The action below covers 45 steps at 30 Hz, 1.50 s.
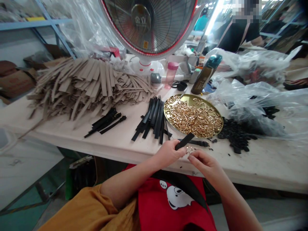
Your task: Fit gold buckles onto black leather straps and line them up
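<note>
My left hand [169, 154] is closed round a black strap [184, 141], whose flat end sticks up toward the upper right. Close beside it, my right hand [204, 163] pinches a small shiny metal buckle [189, 150] between thumb and fingertips. Just beyond both hands, a round gold tray [166, 113] holds a heap of small gold buckles [194, 117]. Another black strap with a buckle at its end [203, 143] lies along the tray's near edge. A bundle of loose black straps [154, 117] lies left of the tray.
A smaller group of black straps [108, 120] lies farther left, before a big pile of beige strips [89, 83]. Small black pieces [235, 134] are heaped right of the tray. Behind stand a fan [149, 25], a pink bottle [171, 75] and a brown bottle [206, 74].
</note>
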Each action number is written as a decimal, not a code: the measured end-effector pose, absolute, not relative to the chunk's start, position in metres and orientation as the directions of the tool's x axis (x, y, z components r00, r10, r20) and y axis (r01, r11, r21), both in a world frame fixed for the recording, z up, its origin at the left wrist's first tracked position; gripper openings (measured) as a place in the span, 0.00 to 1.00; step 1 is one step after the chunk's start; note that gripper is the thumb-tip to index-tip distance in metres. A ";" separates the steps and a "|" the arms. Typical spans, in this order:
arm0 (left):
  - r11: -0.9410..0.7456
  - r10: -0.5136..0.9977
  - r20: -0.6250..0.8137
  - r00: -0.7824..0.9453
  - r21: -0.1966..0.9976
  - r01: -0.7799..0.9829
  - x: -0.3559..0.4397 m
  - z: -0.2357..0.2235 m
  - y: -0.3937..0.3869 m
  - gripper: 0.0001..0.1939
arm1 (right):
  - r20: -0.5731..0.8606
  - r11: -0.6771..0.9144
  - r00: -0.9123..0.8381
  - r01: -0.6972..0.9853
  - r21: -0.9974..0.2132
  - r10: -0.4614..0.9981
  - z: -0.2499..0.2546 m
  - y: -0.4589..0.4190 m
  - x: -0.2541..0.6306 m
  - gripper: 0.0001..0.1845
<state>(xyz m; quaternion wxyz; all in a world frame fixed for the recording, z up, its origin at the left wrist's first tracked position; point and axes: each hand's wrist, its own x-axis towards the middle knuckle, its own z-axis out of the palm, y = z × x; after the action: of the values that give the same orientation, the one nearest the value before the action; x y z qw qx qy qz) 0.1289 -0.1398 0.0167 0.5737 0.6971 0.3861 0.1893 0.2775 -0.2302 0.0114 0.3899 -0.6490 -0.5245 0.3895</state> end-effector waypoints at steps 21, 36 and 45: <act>0.015 0.600 -0.253 0.759 0.952 0.306 0.130 0.009 -0.134 0.16 | -0.345 -0.066 0.473 -0.512 -0.857 0.810 -0.016 -0.216 0.283 0.14; -0.457 0.587 -0.049 0.808 0.804 0.381 0.125 0.006 -0.140 0.16 | -0.443 -0.123 0.404 -0.612 -0.781 0.800 -0.018 -0.219 0.271 0.14; 0.067 0.533 -0.251 0.808 0.964 0.256 0.127 0.005 -0.148 0.09 | -0.203 -0.272 0.499 0.068 -0.960 0.842 -0.003 -0.235 0.252 0.11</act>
<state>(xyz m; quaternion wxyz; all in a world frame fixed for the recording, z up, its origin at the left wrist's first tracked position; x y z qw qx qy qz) 0.1268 -0.1483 0.0052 0.6694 0.6752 0.2921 0.1036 0.2523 -0.2348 -0.0034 0.5085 -0.7007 -0.3247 0.3808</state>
